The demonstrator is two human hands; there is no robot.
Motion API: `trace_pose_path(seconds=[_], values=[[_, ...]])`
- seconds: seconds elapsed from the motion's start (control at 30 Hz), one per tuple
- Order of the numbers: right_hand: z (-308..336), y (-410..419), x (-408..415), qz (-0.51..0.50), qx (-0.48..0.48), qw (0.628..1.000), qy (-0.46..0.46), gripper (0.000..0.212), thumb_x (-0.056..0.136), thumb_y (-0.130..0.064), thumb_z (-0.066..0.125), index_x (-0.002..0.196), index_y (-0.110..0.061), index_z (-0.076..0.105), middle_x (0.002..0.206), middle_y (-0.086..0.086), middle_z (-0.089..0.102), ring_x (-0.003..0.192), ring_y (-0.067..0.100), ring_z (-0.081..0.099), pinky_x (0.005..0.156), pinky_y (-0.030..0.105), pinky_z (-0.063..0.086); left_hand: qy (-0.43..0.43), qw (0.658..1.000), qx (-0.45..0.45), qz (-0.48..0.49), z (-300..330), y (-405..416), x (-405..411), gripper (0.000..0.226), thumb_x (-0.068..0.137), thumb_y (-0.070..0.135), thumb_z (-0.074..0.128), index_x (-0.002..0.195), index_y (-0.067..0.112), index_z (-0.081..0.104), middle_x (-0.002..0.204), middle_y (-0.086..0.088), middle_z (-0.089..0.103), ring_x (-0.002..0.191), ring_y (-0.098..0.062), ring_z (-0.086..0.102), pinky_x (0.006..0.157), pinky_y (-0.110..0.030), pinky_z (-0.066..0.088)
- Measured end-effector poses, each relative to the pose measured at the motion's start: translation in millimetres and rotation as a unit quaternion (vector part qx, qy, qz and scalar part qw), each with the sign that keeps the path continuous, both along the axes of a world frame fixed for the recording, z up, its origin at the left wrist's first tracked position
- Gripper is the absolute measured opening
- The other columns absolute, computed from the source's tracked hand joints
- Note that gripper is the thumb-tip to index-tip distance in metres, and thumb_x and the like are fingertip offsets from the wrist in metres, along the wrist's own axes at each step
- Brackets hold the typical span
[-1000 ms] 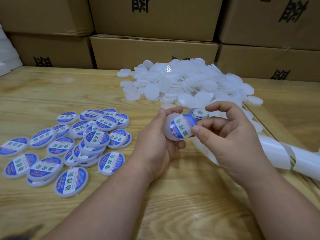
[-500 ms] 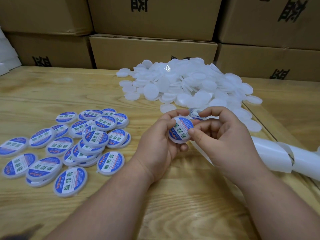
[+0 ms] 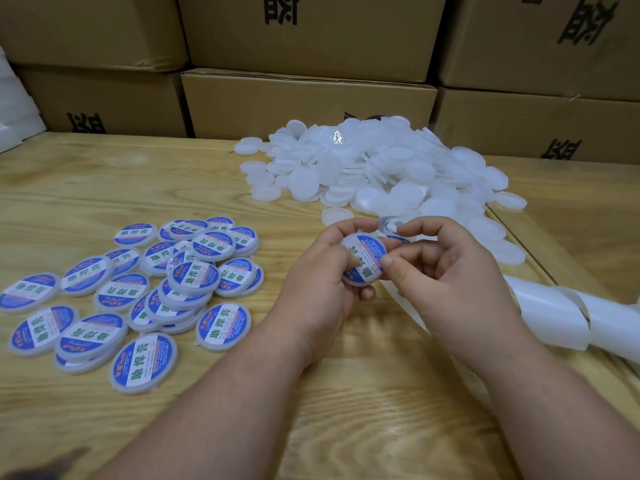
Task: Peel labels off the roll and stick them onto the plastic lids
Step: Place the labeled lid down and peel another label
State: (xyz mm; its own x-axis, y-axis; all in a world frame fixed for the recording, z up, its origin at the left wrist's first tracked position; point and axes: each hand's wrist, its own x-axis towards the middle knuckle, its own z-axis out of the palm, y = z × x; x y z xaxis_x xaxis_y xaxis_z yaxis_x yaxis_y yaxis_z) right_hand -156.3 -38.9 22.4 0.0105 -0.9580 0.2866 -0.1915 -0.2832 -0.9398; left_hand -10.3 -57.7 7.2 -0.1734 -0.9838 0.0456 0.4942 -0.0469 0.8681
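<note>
Clearly, labelled lid (image 3: 363, 260) reads 助焊膏 on white.

Your bench (image 3: 104, 174) is pale grainy wood, your plain lids (image 3: 374, 168) milky smooth plastic, your labels (image 3: 145, 362) shiny blue-and-white paper, boxes (image 3: 304, 102) matt brown cardboard.

Packing workshop: stacked cartons (image 3: 308, 109), plywood worktable (image 3: 104, 188).

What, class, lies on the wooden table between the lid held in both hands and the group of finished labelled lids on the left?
Nothing visible. The round white labelled lid, pinched by the left hand and right hand, is separated from the blue-labelled lids only by bare wooden table.
</note>
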Motion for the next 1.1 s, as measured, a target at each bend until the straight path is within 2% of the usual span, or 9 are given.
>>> trace_pose_path(seconds=[0.07, 0.17, 0.3, 0.4, 0.57, 0.67, 0.77, 0.9, 1.1], values=[[1.2, 0.6, 0.4, -0.012, 0.004, 1.000, 0.011, 0.022, 0.093, -0.017, 0.070, 0.106, -0.032, 0.061, 0.083, -0.003, 0.079, 0.079, 0.028, 0.070, 0.074, 0.048, 0.054, -0.023, 1.000, -0.006, 0.007, -0.3, -0.8, 0.8, 0.046, 0.072, 0.004, 0.040, 0.108, 0.019, 0.064, 0.106, -0.014, 0.077, 0.085, -0.025, 0.068, 0.056, -0.029, 0.041], [3.6, 1.9, 0.9, -0.025, 0.010, 0.999, 0.018, 0.019, 0.097, -0.016, 0.066, 0.106, -0.031, 0.060, 0.079, -0.005, 0.079, 0.063, 0.008, 0.064, 0.068, 0.036, 0.052, -0.081, 0.996, -0.030, 0.028, -1.0, 0.3, 1.6, 0.048, 0.070, 0.005, 0.044, 0.110, 0.023, 0.062, 0.106, -0.006, 0.077, 0.089, -0.021, 0.073, 0.058, -0.029, 0.043], [5.5, 3.2, 2.3, -0.024, 0.026, 0.999, 0.022, 0.014, 0.099, -0.019, 0.064, 0.107, -0.030, 0.062, 0.081, -0.008, 0.080, 0.059, 0.010, 0.068, 0.065, 0.032, 0.049, -0.151, 0.983, -0.069, 0.081, -1.6, 2.7, 3.6, 0.047, 0.074, 0.003, 0.050, 0.113, 0.027, 0.060, 0.103, 0.006, 0.077, 0.084, -0.008, 0.075, 0.057, -0.021, 0.049], [4.2, 3.9, 3.6, -0.061, 0.036, 0.997, 0.029, 0.007, 0.098, -0.023, 0.062, 0.101, -0.029, 0.066, 0.076, -0.011, 0.078, 0.056, 0.013, 0.071, 0.063, 0.031, 0.049, -0.182, 0.977, -0.072, 0.088, -3.5, 3.2, 2.5, 0.046, 0.078, 0.004, 0.057, 0.114, 0.033, 0.058, 0.104, 0.011, 0.077, 0.093, -0.012, 0.075, 0.064, -0.022, 0.051], [6.8, 1.9, -5.9, -0.184, -0.015, 0.981, 0.063, 0.013, 0.094, -0.027, 0.062, 0.083, -0.028, 0.067, 0.068, -0.017, 0.074, 0.052, 0.006, 0.067, 0.044, 0.010, 0.041, -0.165, 0.980, -0.038, 0.102, -4.5, 0.1, 5.4, 0.051, 0.069, 0.015, 0.069, 0.114, 0.033, 0.057, 0.101, 0.009, 0.078, 0.097, -0.027, 0.073, 0.059, -0.021, 0.052], [9.0, 2.5, -7.9, -0.196, -0.023, 0.979, 0.056, 0.015, 0.094, -0.024, 0.061, 0.081, -0.027, 0.066, 0.065, -0.014, 0.074, 0.049, 0.007, 0.066, 0.041, 0.009, 0.038, -0.160, 0.979, -0.028, 0.119, -4.6, -2.3, 10.2, 0.049, 0.068, 0.016, 0.073, 0.113, 0.032, 0.059, 0.100, 0.007, 0.078, 0.094, -0.029, 0.073, 0.059, -0.020, 0.052], [8.6, 3.0, -6.7, -0.191, -0.018, 0.979, 0.065, 0.014, 0.094, -0.023, 0.061, 0.081, -0.027, 0.066, 0.064, -0.012, 0.073, 0.047, 0.008, 0.064, 0.039, 0.010, 0.036, -0.147, 0.980, -0.018, 0.131, -4.5, -2.7, 11.5, 0.038, 0.079, 0.015, 0.082, 0.110, 0.026, 0.062, 0.089, 0.005, 0.078, 0.079, -0.021, 0.075, 0.052, -0.021, 0.050], [9.0, 4.1, -7.4, -0.193, -0.022, 0.978, 0.069, 0.016, 0.095, -0.023, 0.061, 0.080, -0.026, 0.066, 0.063, -0.012, 0.073, 0.047, 0.013, 0.062, 0.038, 0.012, 0.037, -0.150, 0.977, -0.009, 0.150, 0.2, -3.5, 15.6, 0.017, 0.097, 0.033, 0.067, 0.109, 0.021, 0.064, 0.091, 0.002, 0.079, 0.073, -0.019, 0.076, 0.045, -0.020, 0.047], [9.3, 3.8, -7.6, -0.193, -0.031, 0.979, 0.065, 0.016, 0.096, -0.022, 0.061, 0.081, -0.025, 0.067, 0.062, -0.011, 0.072, 0.045, 0.009, 0.061, 0.040, 0.012, 0.038, -0.133, 0.974, 0.020, 0.184, 4.3, -10.7, 28.0, 0.038, 0.106, 0.049, 0.042, 0.106, 0.019, 0.065, 0.087, -0.004, 0.079, 0.055, -0.018, 0.070, 0.042, -0.023, 0.049]])
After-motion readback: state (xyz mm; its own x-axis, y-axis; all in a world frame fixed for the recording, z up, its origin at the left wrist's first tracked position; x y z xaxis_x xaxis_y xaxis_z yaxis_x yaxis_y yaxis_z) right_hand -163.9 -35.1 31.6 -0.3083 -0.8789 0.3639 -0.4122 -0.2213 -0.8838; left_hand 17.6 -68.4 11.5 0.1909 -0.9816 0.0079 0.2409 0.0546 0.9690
